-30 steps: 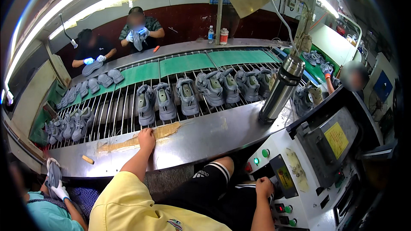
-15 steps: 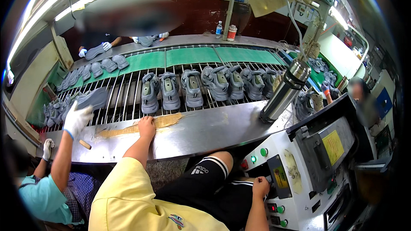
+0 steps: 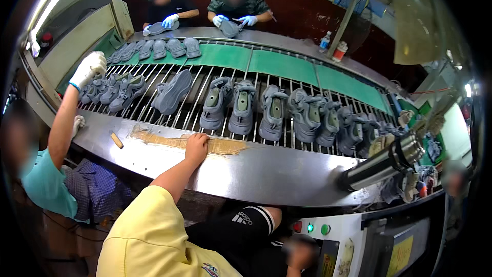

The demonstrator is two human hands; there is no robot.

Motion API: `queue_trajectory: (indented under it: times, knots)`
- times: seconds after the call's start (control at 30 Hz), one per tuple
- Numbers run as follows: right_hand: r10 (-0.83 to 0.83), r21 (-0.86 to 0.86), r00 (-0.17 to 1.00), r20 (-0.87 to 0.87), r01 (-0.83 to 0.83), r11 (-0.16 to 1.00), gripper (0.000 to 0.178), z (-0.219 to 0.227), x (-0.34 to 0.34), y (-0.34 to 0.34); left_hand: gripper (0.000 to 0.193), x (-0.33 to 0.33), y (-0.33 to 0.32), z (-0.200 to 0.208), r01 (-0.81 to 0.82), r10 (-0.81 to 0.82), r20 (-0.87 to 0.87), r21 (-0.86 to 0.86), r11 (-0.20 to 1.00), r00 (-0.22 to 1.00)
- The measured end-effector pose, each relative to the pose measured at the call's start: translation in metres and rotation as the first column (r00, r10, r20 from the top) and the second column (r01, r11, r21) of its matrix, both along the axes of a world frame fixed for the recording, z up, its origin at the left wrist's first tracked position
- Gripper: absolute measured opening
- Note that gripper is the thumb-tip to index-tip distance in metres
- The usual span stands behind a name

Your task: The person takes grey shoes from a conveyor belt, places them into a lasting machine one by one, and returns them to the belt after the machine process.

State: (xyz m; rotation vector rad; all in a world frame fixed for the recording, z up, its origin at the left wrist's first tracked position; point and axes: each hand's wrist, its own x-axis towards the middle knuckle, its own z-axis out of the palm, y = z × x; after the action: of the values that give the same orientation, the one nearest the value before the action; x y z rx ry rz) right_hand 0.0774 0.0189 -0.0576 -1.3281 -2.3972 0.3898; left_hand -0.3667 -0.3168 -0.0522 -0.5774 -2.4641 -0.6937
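Note:
My left hand [image 3: 197, 147] rests on the metal ledge [image 3: 266, 172], on a strip of brown tape [image 3: 225, 146]. Its fingers look bent and close together, with nothing seen in them. Just beyond it, grey sneakers [image 3: 241, 107] stand in a row on the metal rods, heels toward me. To their left, one grey shoe [image 3: 174, 92] lies tipped over, its sole showing. My right hand [image 3: 301, 251] is low by my black shorts, near the white control box [image 3: 348, 225] with green and red buttons. It is blurred, so its fingers cannot be made out.
A steel flask [image 3: 379, 164] stands on the ledge at right. On the left, a co-worker's white-gloved hand [image 3: 91, 69] is raised above the shoes. A small wooden-looking piece [image 3: 117, 140] lies on the ledge. Two people across the green belt [image 3: 287, 66] handle grey shoe parts.
The whole view has turned, moving the ledge and shoes rightward. The co-worker's glove has let go of a grey shoe, which now lies on the rods. My left hand stays on the tape.

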Motion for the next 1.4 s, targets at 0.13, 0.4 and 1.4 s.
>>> queue_trajectory:
  times: [0.13, 0.4, 1.4]
  knots:
    - [0.036, -0.319, 0.989, 0.141, 0.011, 0.948, 0.018, -0.007, 0.023, 0.007, 0.016, 0.0, 0.004, 0.015, -0.009, 0.014, 0.069, -0.077, 0.997, 0.997]
    - [0.041, -0.328, 0.968, 0.247, 0.044, 0.944, 0.02, 0.0, 0.007, 0.016, 0.029, -0.001, 0.001, 0.024, 0.112, -0.119, 0.106, 0.07, 0.991, 0.987]
    - [-0.413, -0.589, 0.883, 0.223, 0.459, 0.665, 0.027, 0.037, 0.165, -0.13, 0.08, -0.206, -0.063, 0.13, -0.208, 0.618, 0.292, -0.766, 0.608, 0.73]
